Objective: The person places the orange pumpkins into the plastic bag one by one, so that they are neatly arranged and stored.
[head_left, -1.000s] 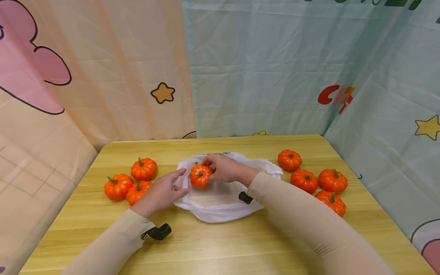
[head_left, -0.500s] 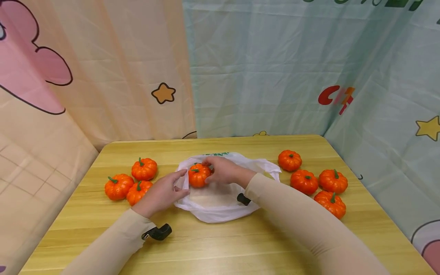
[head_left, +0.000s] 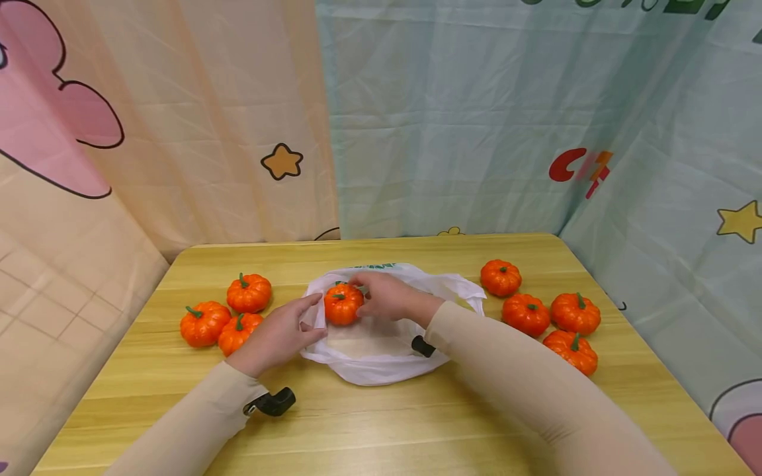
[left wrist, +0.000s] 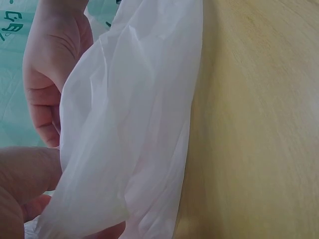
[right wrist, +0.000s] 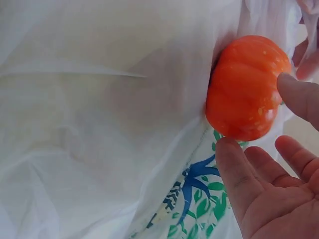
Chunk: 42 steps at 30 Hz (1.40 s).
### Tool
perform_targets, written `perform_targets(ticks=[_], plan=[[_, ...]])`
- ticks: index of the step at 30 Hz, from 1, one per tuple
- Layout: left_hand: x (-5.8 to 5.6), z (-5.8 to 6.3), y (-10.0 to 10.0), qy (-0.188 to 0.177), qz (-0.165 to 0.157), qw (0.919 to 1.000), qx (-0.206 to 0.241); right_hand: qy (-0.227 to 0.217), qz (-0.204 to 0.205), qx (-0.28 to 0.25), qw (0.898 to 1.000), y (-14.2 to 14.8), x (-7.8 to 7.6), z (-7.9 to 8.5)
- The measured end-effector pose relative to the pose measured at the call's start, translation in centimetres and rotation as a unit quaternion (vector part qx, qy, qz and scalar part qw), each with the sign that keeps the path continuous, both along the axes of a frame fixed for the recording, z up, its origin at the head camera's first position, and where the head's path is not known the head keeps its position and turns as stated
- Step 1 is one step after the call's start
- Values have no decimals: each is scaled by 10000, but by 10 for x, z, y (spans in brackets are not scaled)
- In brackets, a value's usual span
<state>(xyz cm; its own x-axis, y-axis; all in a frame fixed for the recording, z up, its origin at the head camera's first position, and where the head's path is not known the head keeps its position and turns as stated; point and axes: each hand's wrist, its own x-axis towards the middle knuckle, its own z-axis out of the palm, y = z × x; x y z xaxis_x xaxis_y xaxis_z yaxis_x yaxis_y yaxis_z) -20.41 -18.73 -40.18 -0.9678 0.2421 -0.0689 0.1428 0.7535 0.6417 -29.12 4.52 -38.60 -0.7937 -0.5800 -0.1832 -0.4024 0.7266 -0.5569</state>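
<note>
A white plastic bag (head_left: 381, 367) with green print lies spread in the middle of the table, its mouth facing up. My left hand (head_left: 286, 336) holds the bag's left rim, and the draped film hides part of its fingers in the left wrist view. Inside the bag, against its left side, sits an orange pumpkin (head_left: 342, 305) with a green stem; another stem shows just behind it. My right hand (head_left: 389, 296) reaches into the bag from the right. In the right wrist view, its thumb and index fingertip pinch the pumpkin (right wrist: 249, 89) from two sides, other fingers spread.
Several similar pumpkins (head_left: 526, 315) stand on the right part of the wooden table (head_left: 381, 430). Three more pumpkins (head_left: 249, 293) are grouped on the left, partly behind the left hand. Printed curtains (head_left: 446, 132) hang at the back and sides.
The pumpkin in the bag has shifted slightly left and tilted, with my right hand following. The left hand stays at the bag's rim.
</note>
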Motion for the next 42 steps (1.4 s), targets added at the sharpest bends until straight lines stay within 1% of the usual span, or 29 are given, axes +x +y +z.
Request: perform_targets(ticks=[5,9,12,15,20,25,29,36,42], plan=[[0,0,0,29,-20,10000,-2,140,29,-3,9999,13,3,10],[-1,0,0,67,-26,10000,-11,2,-18,-201,9998,28,7,24],[-1,0,0,36,6,10000,-43,41,-24,-289,9996,41,10,35],[-1,1,-1,15,28,9999,-107,184,-53,-307,9993,57,13,46],[0,2,-1,42,-10,9999,-141,230,-291,-359,9987,87,18,63],[1,2,0,63,-10,9999,-139,192,-573,-558,9966,122,21,75],[0,1,0,67,3,9999,-157,371,-843,-549,9942,150,22,79],[0,2,0,-15,16,9998,-211,530,-1367,-153,9891,202,25,80],[1,3,0,-43,-5,9997,-222,601,-1573,-39,9857,249,28,77]])
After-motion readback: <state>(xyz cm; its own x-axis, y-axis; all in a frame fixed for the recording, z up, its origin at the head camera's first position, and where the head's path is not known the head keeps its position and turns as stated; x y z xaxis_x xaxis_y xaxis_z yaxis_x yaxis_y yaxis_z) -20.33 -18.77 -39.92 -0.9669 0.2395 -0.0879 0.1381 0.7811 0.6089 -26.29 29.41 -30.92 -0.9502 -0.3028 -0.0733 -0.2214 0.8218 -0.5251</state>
